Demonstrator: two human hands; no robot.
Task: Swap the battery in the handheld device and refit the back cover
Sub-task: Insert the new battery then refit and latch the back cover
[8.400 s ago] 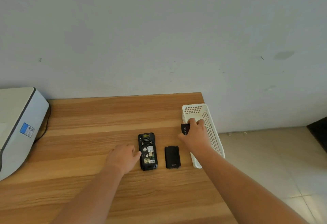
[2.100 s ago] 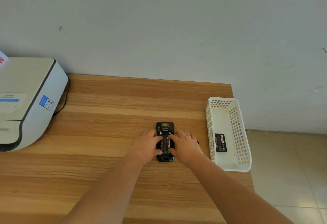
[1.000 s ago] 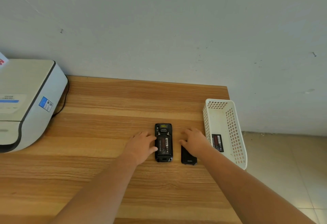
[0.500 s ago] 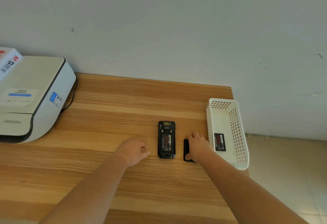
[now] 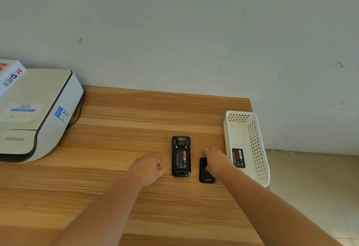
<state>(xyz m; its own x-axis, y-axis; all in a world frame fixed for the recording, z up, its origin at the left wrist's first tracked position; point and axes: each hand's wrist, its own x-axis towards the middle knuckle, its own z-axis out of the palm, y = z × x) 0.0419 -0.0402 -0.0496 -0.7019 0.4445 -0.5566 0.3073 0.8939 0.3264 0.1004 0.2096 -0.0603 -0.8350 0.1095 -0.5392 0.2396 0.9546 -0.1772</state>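
The black handheld device (image 5: 181,156) lies face down on the wooden table (image 5: 120,141), its back uncovered, with a battery (image 5: 180,159) seated in its bay. To its right lies the black back cover (image 5: 207,176). My right hand (image 5: 215,160) grips the cover's far end with curled fingers and hides that end. A short way left of the device, my left hand (image 5: 149,168) rests on the table, loosely curled and holding nothing. A second battery (image 5: 238,157) lies inside the white basket (image 5: 258,148).
The basket stands at the table's right edge, with the floor beyond it. A white printer (image 5: 35,113) with a black cable fills the table's left side, and a white box (image 5: 9,75) lies on top of it. A grey wall runs behind the table.
My left hand has drawn back from the device and now rests apart from it. My right hand has left the device and closed on the back cover beside it.
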